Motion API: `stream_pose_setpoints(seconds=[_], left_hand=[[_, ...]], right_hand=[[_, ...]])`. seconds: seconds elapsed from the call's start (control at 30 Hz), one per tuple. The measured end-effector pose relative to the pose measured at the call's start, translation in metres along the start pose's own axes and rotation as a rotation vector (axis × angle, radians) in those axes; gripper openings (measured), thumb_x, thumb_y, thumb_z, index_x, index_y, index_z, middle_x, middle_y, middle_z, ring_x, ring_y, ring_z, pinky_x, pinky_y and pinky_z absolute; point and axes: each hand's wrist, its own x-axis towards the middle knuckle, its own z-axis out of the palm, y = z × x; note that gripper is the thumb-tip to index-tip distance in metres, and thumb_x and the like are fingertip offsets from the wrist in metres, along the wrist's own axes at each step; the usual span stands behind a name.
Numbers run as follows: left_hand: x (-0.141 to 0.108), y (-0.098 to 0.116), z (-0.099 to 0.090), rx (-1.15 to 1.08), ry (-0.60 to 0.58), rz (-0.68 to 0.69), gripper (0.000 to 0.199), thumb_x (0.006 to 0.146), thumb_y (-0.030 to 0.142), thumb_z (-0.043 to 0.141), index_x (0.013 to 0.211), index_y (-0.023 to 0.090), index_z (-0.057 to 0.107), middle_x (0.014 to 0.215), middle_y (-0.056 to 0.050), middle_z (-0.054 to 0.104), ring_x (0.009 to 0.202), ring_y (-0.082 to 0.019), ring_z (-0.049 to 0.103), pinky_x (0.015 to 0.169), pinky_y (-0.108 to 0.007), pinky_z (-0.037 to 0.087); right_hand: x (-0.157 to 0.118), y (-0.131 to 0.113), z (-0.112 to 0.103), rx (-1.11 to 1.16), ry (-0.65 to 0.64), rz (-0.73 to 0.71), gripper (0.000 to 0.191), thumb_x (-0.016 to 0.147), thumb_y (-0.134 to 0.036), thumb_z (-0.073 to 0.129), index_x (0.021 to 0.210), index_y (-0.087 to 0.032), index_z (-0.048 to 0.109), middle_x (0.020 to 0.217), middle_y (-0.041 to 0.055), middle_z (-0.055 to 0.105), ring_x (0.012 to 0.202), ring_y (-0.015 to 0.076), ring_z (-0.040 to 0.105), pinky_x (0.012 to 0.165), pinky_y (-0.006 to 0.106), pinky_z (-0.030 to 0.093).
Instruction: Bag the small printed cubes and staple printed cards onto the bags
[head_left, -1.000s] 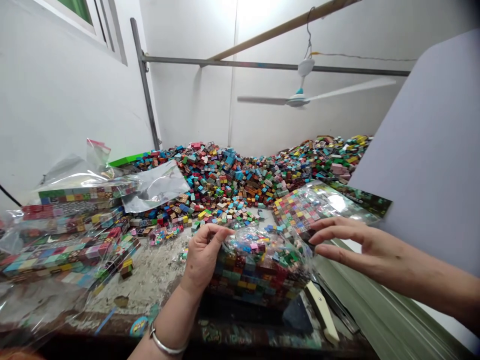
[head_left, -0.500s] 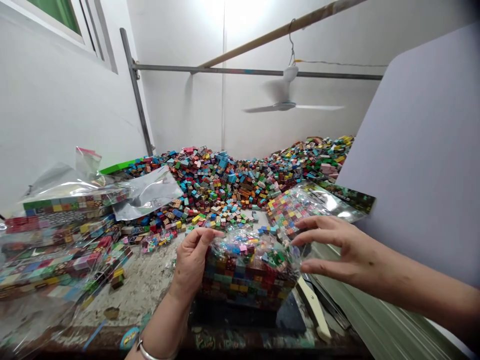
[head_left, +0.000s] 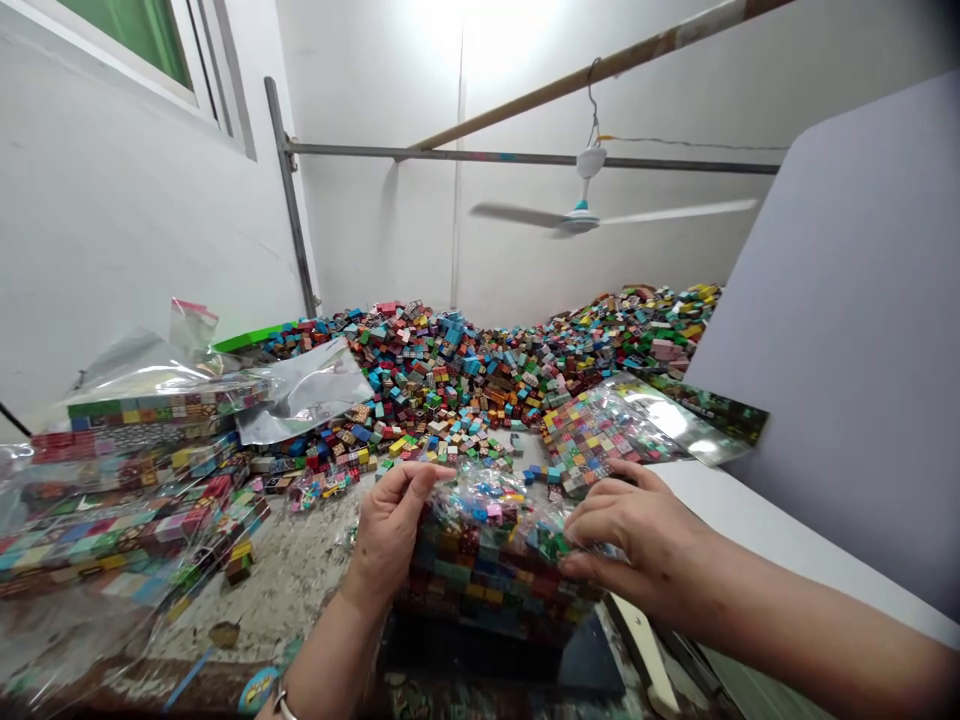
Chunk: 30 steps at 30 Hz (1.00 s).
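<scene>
A clear plastic bag packed with colourful printed cube blocks (head_left: pixel 491 590) stands in front of me on a dark slab (head_left: pixel 450 650). Small wrapped colourful pieces (head_left: pixel 487 492) lie on top of the blocks, under crinkled plastic. My left hand (head_left: pixel 390 525) pinches the bag's upper left edge between thumb and fingers. At the upper right corner, my right hand (head_left: pixel 637 535) has its fingers curled onto the plastic, thumb against the side. Part of the bag's right end is hidden behind that hand. A cream-handled tool (head_left: pixel 645 655) lies beside the slab, below my right wrist.
A big heap of loose blocks (head_left: pixel 450 370) spreads along the back wall. Filled clear bags (head_left: pixel 150 510) are stacked on the left. Another filled bag (head_left: pixel 592 435) with a printed card lies behind my right hand. A large white panel (head_left: pixel 847 330) leans on the right; a fan (head_left: pixel 581 215) spins overhead.
My right hand has moved left and closed its spread fingers onto the bag's upper right corner. The left hand keeps its pinch. The view has tilted up slightly.
</scene>
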Motion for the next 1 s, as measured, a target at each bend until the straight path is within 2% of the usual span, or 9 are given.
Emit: stream_pose_setpoints(seconds=[0.1, 0.17, 0.3, 0.43, 0.53, 0.63, 0.7, 0.87, 1.0], left_hand=[[0.006, 0.010, -0.004, -0.105, -0.234, -0.042, 0.040, 0.061, 0.037, 0.076, 0.095, 0.020, 0.063, 0.117, -0.009, 0.059, 0.107, -0.026, 0.053, 0.089, -0.033, 0.042], [0.010, 0.016, -0.004, -0.063, -0.307, -0.095, 0.056, 0.052, 0.030, 0.082, 0.102, 0.021, 0.061, 0.118, -0.009, 0.058, 0.106, -0.026, 0.054, 0.087, -0.034, 0.044], [0.013, 0.012, 0.002, 0.105, -0.171, -0.133, 0.021, 0.067, 0.035, 0.071, 0.079, 0.017, 0.069, 0.081, -0.004, 0.068, 0.079, -0.017, 0.060, 0.072, -0.025, 0.046], [0.010, 0.001, 0.007, 0.071, -0.057, -0.102, 0.018, 0.070, 0.037, 0.068, 0.073, 0.018, 0.069, 0.073, 0.000, 0.065, 0.071, -0.013, 0.056, 0.065, -0.021, 0.042], [0.008, -0.002, 0.006, 0.026, -0.061, -0.093, 0.018, 0.073, 0.036, 0.065, 0.075, 0.019, 0.070, 0.074, 0.000, 0.065, 0.071, -0.011, 0.055, 0.064, -0.019, 0.041], [0.006, -0.002, 0.005, -0.016, -0.075, -0.100, 0.018, 0.075, 0.035, 0.064, 0.076, 0.019, 0.070, 0.073, 0.000, 0.065, 0.070, -0.011, 0.054, 0.064, -0.019, 0.041], [0.005, -0.002, 0.004, -0.049, -0.069, -0.114, 0.018, 0.075, 0.035, 0.065, 0.077, 0.018, 0.070, 0.074, -0.001, 0.066, 0.070, -0.011, 0.055, 0.063, -0.019, 0.041], [0.000, -0.003, 0.003, -0.074, -0.025, -0.128, 0.018, 0.073, 0.035, 0.067, 0.076, 0.018, 0.070, 0.077, -0.002, 0.068, 0.073, -0.013, 0.057, 0.065, -0.020, 0.043], [-0.003, -0.002, 0.003, -0.039, -0.007, -0.094, 0.020, 0.075, 0.036, 0.064, 0.080, 0.018, 0.070, 0.081, -0.003, 0.069, 0.078, -0.015, 0.059, 0.069, -0.021, 0.045]], right_hand=[[0.004, 0.006, 0.002, 0.023, 0.014, 0.019, 0.025, 0.081, -0.037, 0.054, 0.062, -0.021, 0.060, 0.069, -0.0006, 0.065, 0.077, 0.0167, 0.059, 0.097, 0.050, 0.017], [0.005, 0.009, 0.004, 0.038, 0.026, 0.028, 0.025, 0.080, -0.038, 0.055, 0.061, -0.021, 0.060, 0.068, -0.0006, 0.065, 0.076, 0.0168, 0.058, 0.098, 0.050, 0.018], [0.003, 0.015, 0.002, 0.249, 0.061, 0.124, 0.023, 0.075, -0.044, 0.059, 0.067, -0.023, 0.065, 0.069, -0.0010, 0.065, 0.073, 0.0167, 0.058, 0.089, 0.039, 0.033], [-0.003, 0.023, -0.002, 0.536, 0.121, 0.256, 0.030, 0.078, -0.049, 0.051, 0.069, -0.022, 0.062, 0.067, -0.0006, 0.061, 0.066, 0.0162, 0.055, 0.062, 0.027, 0.041], [-0.002, 0.030, 0.000, 0.574, 0.213, 0.257, 0.032, 0.079, -0.050, 0.049, 0.068, -0.022, 0.059, 0.074, 0.0014, 0.061, 0.073, 0.0180, 0.056, 0.069, 0.029, 0.042], [0.004, 0.034, 0.006, 0.560, 0.297, 0.232, 0.032, 0.076, -0.052, 0.052, 0.067, -0.022, 0.059, 0.101, 0.0051, 0.059, 0.101, 0.0240, 0.051, 0.088, 0.034, 0.037], [0.006, 0.036, 0.010, 0.614, 0.298, 0.297, 0.033, 0.074, -0.054, 0.054, 0.066, -0.022, 0.059, 0.107, 0.0052, 0.058, 0.109, 0.0268, 0.046, 0.089, 0.035, 0.037], [0.005, 0.040, 0.018, 0.853, 0.281, 0.411, 0.037, 0.074, -0.055, 0.054, 0.063, -0.020, 0.058, 0.070, 0.0022, 0.060, 0.073, 0.0191, 0.055, 0.060, 0.027, 0.041], [0.003, 0.047, 0.027, 0.821, 0.323, 0.452, 0.036, 0.073, -0.054, 0.056, 0.064, -0.019, 0.059, 0.062, -0.0007, 0.055, 0.061, 0.0140, 0.048, 0.056, 0.026, 0.036]])
